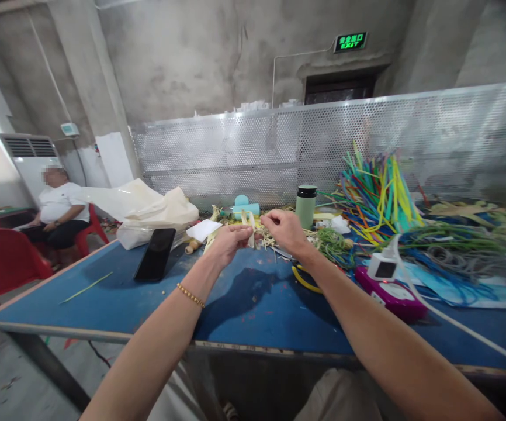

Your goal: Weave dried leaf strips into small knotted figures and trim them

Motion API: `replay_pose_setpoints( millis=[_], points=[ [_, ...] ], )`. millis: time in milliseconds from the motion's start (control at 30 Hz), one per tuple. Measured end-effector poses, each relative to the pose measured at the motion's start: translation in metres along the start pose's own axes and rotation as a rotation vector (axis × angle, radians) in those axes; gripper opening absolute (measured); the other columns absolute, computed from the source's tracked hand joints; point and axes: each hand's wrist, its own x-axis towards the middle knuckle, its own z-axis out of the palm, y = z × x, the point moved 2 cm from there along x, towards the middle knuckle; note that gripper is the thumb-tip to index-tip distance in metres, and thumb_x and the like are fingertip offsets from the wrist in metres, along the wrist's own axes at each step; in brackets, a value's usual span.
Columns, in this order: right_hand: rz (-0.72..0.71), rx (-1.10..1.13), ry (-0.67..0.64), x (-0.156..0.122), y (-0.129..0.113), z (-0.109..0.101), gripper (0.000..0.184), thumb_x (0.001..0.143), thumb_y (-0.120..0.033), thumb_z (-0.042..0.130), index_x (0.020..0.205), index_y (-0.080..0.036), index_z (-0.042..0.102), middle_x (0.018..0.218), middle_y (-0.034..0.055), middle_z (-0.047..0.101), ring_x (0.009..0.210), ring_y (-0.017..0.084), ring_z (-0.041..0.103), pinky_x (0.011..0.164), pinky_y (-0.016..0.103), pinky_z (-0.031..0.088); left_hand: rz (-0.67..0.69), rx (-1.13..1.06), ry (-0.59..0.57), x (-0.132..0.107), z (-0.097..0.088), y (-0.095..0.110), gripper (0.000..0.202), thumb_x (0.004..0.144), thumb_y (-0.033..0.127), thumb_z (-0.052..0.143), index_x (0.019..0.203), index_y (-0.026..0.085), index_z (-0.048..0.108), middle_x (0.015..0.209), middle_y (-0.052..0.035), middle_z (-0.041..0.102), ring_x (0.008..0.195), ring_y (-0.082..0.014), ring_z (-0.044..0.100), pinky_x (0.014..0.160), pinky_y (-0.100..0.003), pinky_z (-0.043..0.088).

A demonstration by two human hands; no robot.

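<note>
while the left hand (231, 241) is clamped on a pale strip (252, 229), thumb and fingertips together around it, the right hand (284, 229) is just to its right with fingers curled in; whether those fingertips grip anything, i cannot tell. the strip stands roughly upright between the two hands, above the far part of the blue surface (117, 307). scraps of pale fibre (270, 241) lie beyond and below them. a white card (204, 230) is near the left hand, and a black phone (155, 255) lies farther left, close to a crumpled plastic bag (150, 213). behind the right hand stands a green flask (306, 209) with a black lid. a tool's yellow handle (304, 279) shows beside the right forearm. farther right, a white plug (383, 267) sits on a magenta box (404, 304), with a bundle of coloured strips (382, 196) behind. at far left a person (63, 202) sits on a red chair.
</note>
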Motion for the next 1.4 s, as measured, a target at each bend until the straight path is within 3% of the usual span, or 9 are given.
replay_pose_setpoints(
  millis=[67,167,300,467,633,833,1167,1400],
  points=[
    [-0.015,-0.095,0.001,-0.001,-0.002,0.001,0.030,0.085,-0.035,0.053,0.063,-0.015,0.060,0.062,0.0023,0.058,0.060,0.013,0.046,0.060,0.027,0.031,0.021,-0.020,0.076,0.004,-0.004,-0.003,0.027,0.061,0.026,0.082,0.078,0.009,0.071,0.072,-0.0099,0.072,0.065,-0.0156,0.063,0.067,-0.029,0.046],
    [0.006,-0.104,-0.142,-0.005,-0.006,0.007,0.039,0.086,-0.039,0.050,0.055,-0.016,0.057,0.053,0.0004,0.052,0.053,0.012,0.041,0.055,0.027,0.027,0.076,-0.031,0.168,0.007,-0.006,-0.005,0.024,0.061,0.025,0.081,0.076,0.011,0.071,0.069,-0.0063,0.070,0.061,-0.0131,0.060,0.063,-0.027,0.044],
    [0.059,0.022,-0.314,-0.011,-0.010,0.017,0.044,0.084,-0.043,0.051,0.049,-0.016,0.053,0.047,-0.0012,0.047,0.048,0.010,0.038,0.050,0.026,0.025,0.134,-0.069,0.131,0.005,-0.001,-0.006,0.025,0.060,0.028,0.082,0.076,0.013,0.070,0.075,-0.0049,0.070,0.065,-0.0123,0.060,0.065,-0.026,0.045],
    [0.194,0.271,-0.207,-0.013,-0.010,0.017,0.031,0.078,-0.040,0.059,0.059,-0.017,0.056,0.050,-0.0016,0.052,0.048,0.010,0.047,0.049,0.023,0.034,0.118,-0.097,0.059,0.003,0.001,-0.004,0.028,0.060,0.028,0.084,0.078,0.013,0.070,0.075,-0.0038,0.068,0.066,-0.0118,0.060,0.067,-0.027,0.045],
    [0.328,0.464,-0.243,-0.012,-0.009,0.016,0.019,0.075,-0.034,0.061,0.072,-0.015,0.060,0.064,0.0028,0.064,0.049,0.011,0.056,0.045,0.022,0.040,0.145,-0.046,0.015,0.004,-0.001,-0.001,0.032,0.059,0.032,0.084,0.081,0.012,0.071,0.078,-0.0055,0.069,0.069,-0.0146,0.062,0.070,-0.030,0.047],
    [0.271,0.516,-0.288,-0.011,-0.006,0.016,0.017,0.075,-0.032,0.059,0.071,-0.015,0.062,0.059,-0.0008,0.059,0.044,0.007,0.047,0.042,0.020,0.036,0.161,0.044,0.043,0.003,0.000,0.000,0.036,0.059,0.036,0.084,0.084,0.013,0.073,0.080,-0.0055,0.069,0.069,-0.0127,0.058,0.066,-0.027,0.044],
    [0.168,0.334,-0.306,-0.011,-0.011,0.013,0.021,0.078,-0.034,0.056,0.065,-0.017,0.057,0.052,-0.0018,0.055,0.045,0.010,0.047,0.046,0.023,0.035,0.238,0.164,0.046,0.004,-0.003,0.003,0.028,0.061,0.037,0.081,0.065,0.012,0.070,0.061,-0.0018,0.060,0.058,-0.0092,0.048,0.059,-0.024,0.038],
    [0.104,0.312,-0.358,-0.009,-0.016,0.011,0.021,0.081,-0.033,0.055,0.066,-0.018,0.052,0.055,-0.0019,0.054,0.048,0.011,0.049,0.049,0.024,0.036,0.188,0.111,0.007,0.002,-0.006,0.007,0.032,0.059,0.039,0.083,0.068,0.011,0.071,0.063,-0.0046,0.063,0.058,-0.0102,0.049,0.059,-0.025,0.039]
  ],
)
